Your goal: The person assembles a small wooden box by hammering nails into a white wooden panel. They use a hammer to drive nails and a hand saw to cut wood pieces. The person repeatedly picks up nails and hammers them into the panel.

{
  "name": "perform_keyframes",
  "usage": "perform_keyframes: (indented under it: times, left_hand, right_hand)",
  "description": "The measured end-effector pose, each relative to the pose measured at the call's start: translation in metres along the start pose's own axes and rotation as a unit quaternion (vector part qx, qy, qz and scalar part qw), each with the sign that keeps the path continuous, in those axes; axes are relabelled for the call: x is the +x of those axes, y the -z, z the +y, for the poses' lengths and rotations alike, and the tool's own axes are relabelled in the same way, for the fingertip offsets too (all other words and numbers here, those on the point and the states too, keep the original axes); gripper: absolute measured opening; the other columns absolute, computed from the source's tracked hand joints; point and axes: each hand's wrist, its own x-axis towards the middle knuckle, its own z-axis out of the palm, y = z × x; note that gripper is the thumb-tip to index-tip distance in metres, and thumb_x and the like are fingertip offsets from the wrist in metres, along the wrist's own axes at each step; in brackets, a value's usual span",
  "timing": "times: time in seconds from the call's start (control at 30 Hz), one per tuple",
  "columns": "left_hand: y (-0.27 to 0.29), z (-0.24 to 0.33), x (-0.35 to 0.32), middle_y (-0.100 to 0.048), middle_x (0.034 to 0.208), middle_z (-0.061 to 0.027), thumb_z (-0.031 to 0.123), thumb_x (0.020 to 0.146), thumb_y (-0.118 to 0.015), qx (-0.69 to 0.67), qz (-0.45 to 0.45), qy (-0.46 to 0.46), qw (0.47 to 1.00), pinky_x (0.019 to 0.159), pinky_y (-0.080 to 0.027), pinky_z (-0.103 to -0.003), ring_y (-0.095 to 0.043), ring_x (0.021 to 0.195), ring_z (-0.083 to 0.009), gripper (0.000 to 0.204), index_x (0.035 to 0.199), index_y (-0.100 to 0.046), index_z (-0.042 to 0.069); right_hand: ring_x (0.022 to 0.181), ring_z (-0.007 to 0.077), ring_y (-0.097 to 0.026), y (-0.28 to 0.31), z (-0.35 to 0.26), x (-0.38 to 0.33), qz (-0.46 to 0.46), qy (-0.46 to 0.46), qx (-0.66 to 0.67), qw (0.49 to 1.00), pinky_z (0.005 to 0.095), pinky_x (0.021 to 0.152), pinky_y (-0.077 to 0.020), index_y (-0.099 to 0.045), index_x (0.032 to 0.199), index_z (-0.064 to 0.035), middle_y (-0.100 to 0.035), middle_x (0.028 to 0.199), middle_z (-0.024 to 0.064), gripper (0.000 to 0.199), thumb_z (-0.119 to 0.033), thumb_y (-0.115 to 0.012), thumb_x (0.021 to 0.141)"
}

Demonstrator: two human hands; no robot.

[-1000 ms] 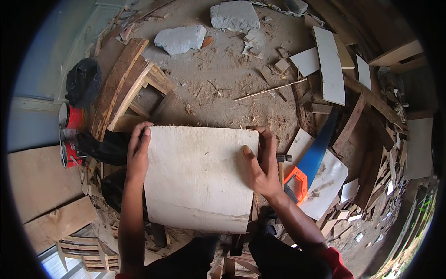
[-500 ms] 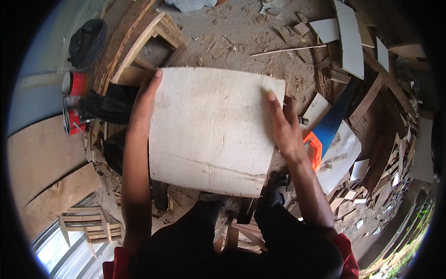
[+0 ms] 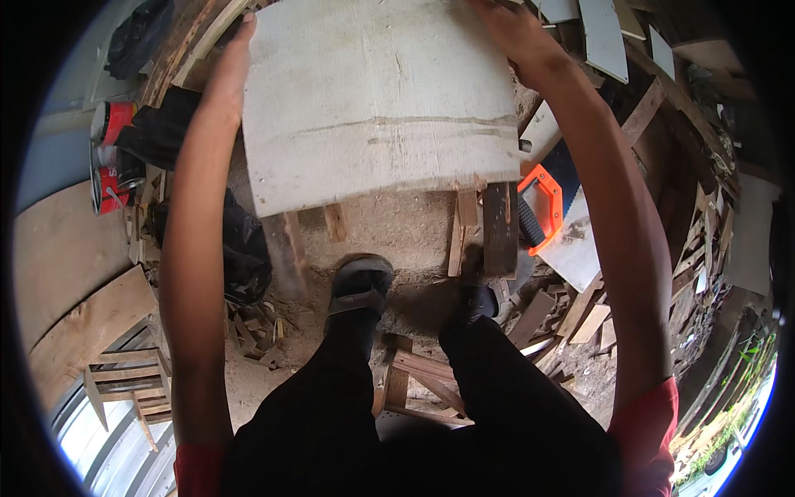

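A whitish plywood board (image 3: 381, 99) with a dark streak across its nearer part is held out in front of me, its far edge cut off by the top of the view. My left hand (image 3: 238, 45) is closed on the board's left edge, the thumb showing near its top corner. Closed on the far right side is my right hand (image 3: 522, 37), its fingertips partly out of view. Wooden legs (image 3: 500, 228) show below the near edge of the board. Just right of them lies a handsaw with an orange and black handle (image 3: 542, 207), its dark blue blade partly behind my right forearm.
Red paint cans (image 3: 112, 189) and black plastic bags (image 3: 240, 248) stand at the left. Scrap boards (image 3: 603, 37) and offcuts (image 3: 592, 323) litter the right side. Between my feet sits a small wooden frame (image 3: 422, 364). A slatted wooden piece (image 3: 128, 381) is at lower left.
Both hands have carried the board away from me, toward the top of the view. My sandalled feet and the wooden legs beneath the board now show.
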Motion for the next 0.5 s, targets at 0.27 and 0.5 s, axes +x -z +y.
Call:
perform_keyframes:
  times: [0.27,0.5]
  left_hand:
    - [-0.052,-0.013,0.017,-0.059,0.136,-0.0214,0.056,0.1,-0.046,0.029,-0.068,0.011,0.997,0.101,-0.049,-0.04,-0.061,0.122,-0.031,0.071,0.144,-0.048,0.001]
    - [0.022,-0.068,0.096,-0.062,0.131,-0.0169,0.051,0.105,-0.04,-0.156,-0.156,0.073,0.973,0.099,-0.05,-0.038,-0.061,0.115,-0.0293,0.065,0.138,-0.053,-0.002]
  right_hand:
    - [0.138,0.0235,-0.042,0.032,0.027,0.027,-0.041,0.037,0.01,0.998,0.0338,0.106,-0.045,-0.034,0.151,-0.0107,-0.037,0.154,0.0181,0.082,-0.06,-0.06,0.091]
    - [0.084,0.0211,-0.063,-0.049,0.036,-0.062,0.122,0.066,0.035,0.99,0.0365,0.08,-0.0492,-0.064,0.124,-0.0036,-0.068,0.087,0.0119,0.066,-0.062,-0.059,0.093]
